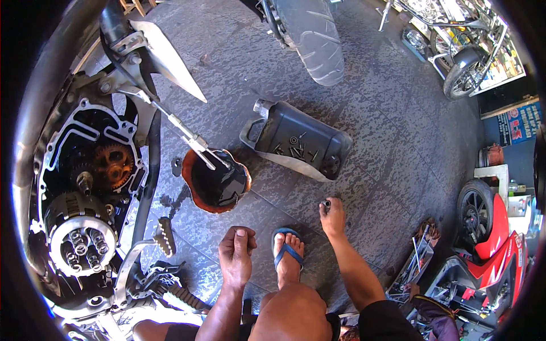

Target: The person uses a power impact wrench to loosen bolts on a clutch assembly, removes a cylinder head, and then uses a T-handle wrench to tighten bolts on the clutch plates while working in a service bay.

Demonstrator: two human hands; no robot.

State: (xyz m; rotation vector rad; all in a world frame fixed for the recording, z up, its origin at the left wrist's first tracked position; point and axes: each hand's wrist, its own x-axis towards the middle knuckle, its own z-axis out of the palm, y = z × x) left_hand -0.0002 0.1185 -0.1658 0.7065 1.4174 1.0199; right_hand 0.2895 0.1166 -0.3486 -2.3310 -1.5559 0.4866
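Observation:
My left hand (236,252) is closed in a fist with the thumb on top, and whatever it may hold is hidden. My right hand (333,217) pinches a small dark metal cylinder, perhaps a socket (326,203). Beyond the hands, a black plastic jug (324,135) lies on its side with several bolts and a washer (294,140) on it. An orange-rimmed basin (247,182) of dark oil sits to its left. At the left stands an opened motorcycle engine (42,165), showing a clutch (81,245) with several springs and a brownish gear (114,165).
A brake pedal (138,250) and footpeg (165,236) stick out near my left forearm. Above the basin hangs a metal lever (182,126). A tyre (313,42) stands at the far side. To the right are a tool tray (418,256) and a red motorcycle (500,256).

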